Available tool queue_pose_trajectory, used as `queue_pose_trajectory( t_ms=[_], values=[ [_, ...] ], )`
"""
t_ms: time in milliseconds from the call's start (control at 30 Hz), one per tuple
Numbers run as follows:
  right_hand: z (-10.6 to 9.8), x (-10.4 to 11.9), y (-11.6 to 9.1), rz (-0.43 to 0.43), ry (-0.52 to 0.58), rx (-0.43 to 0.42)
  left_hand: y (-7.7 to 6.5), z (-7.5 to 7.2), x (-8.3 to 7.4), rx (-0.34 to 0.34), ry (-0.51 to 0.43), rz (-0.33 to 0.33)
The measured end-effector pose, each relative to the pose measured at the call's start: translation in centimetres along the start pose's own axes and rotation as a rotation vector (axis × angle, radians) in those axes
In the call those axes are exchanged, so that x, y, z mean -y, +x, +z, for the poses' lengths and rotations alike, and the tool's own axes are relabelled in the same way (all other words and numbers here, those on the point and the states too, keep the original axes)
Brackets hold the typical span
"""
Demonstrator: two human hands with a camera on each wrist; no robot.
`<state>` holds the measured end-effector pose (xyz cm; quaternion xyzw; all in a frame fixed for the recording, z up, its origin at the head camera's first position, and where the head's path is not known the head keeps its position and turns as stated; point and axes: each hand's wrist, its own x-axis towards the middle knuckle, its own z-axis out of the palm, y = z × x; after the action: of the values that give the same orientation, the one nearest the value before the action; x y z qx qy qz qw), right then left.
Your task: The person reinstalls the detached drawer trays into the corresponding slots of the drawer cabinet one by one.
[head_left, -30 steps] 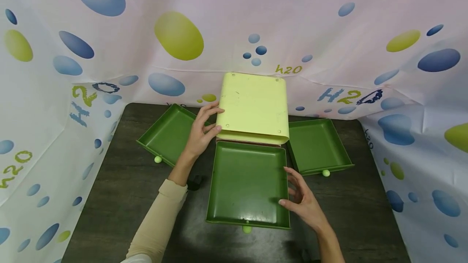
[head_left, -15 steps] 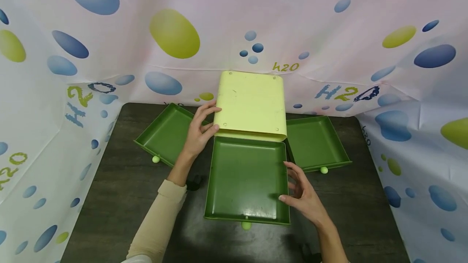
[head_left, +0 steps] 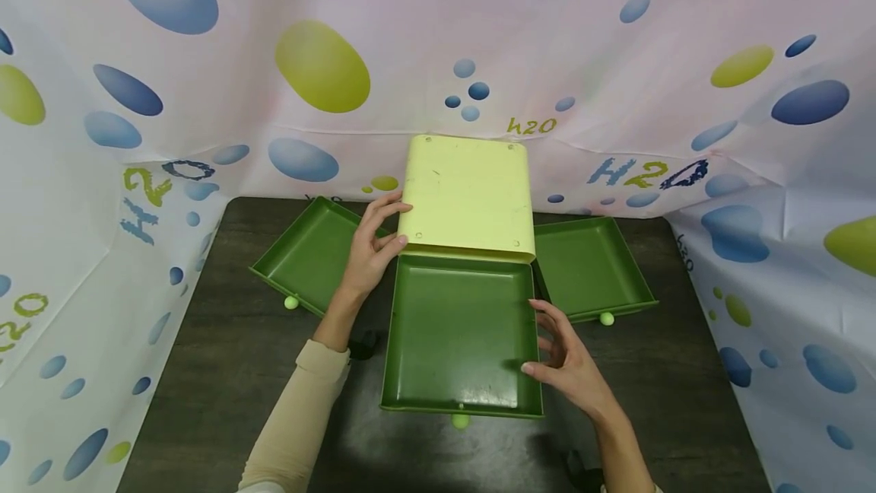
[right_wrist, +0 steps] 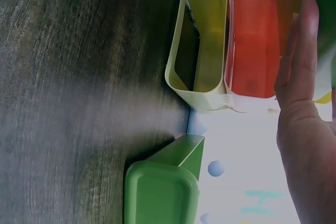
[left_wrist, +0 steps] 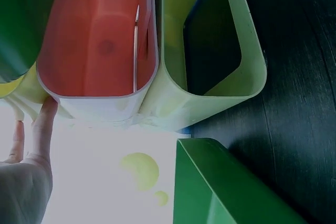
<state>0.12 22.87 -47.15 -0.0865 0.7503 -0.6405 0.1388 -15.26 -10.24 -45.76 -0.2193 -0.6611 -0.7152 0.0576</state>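
Observation:
A pale yellow box-shaped drawer housing point(head_left: 468, 196) tops a stack at the back of the table, above a red housing point(left_wrist: 94, 82) and another yellow one point(left_wrist: 255, 72). My left hand point(head_left: 366, 257) touches the top housing's left side, thumb at its front corner, fingers spread over the edge. In front of the top housing, a green drawer point(head_left: 458, 333) is raised off the table, its back edge right at the housing's mouth. My right hand point(head_left: 571, 364) holds it by the right side wall, thumb over the rim. The right hand's lower fingers are partly hidden behind the wall.
A second green drawer point(head_left: 311, 257) with a round knob lies angled left of the stack. A third green drawer point(head_left: 591, 265) lies angled on the right. The dark table point(head_left: 205, 402) meets a printed curtain point(head_left: 424, 36) behind and at both sides.
The middle green drawer has moved slightly back with my right hand, and the gap between it and the top housing has closed. My left hand stays at the housing's side.

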Motion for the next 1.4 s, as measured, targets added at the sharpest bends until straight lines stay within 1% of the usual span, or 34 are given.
queue_pose_trajectory(
  t_ms=[67,167,300,467,533,767,867,967,1200,1400],
  values=[
    [-0.1,0.1,0.0,-0.005,-0.006,0.003,0.0,-0.1,0.6,-0.008,-0.006,0.002],
    [-0.2,0.1,0.0,-0.015,-0.011,0.006,0.1,-0.1,1.1,-0.018,-0.002,0.009],
    [-0.2,0.2,0.1,-0.015,0.004,0.008,0.2,-0.2,1.3,-0.023,-0.002,0.028],
    [-0.2,0.3,0.3,-0.038,0.005,0.017,0.3,-0.3,1.3,-0.034,0.029,0.030],
    [-0.2,0.3,0.4,-0.053,0.003,0.022,0.3,-0.2,1.0,-0.040,0.043,0.024],
    [-0.2,0.6,0.8,-0.081,0.019,0.021,0.5,0.3,-2.1,-0.033,0.084,-0.005],
    [-0.2,0.6,0.9,-0.084,0.013,0.010,0.5,0.3,-2.3,-0.030,0.088,-0.008],
    [-0.3,0.6,1.0,-0.087,0.005,0.006,0.6,0.2,-2.1,-0.028,0.080,-0.005],
    [-0.2,0.4,1.0,-0.115,-0.021,-0.014,0.5,-0.3,0.9,-0.040,0.068,0.003],
    [-0.2,0.4,0.9,-0.138,-0.006,-0.024,0.4,-0.4,1.4,-0.041,0.056,0.028]
  ],
)
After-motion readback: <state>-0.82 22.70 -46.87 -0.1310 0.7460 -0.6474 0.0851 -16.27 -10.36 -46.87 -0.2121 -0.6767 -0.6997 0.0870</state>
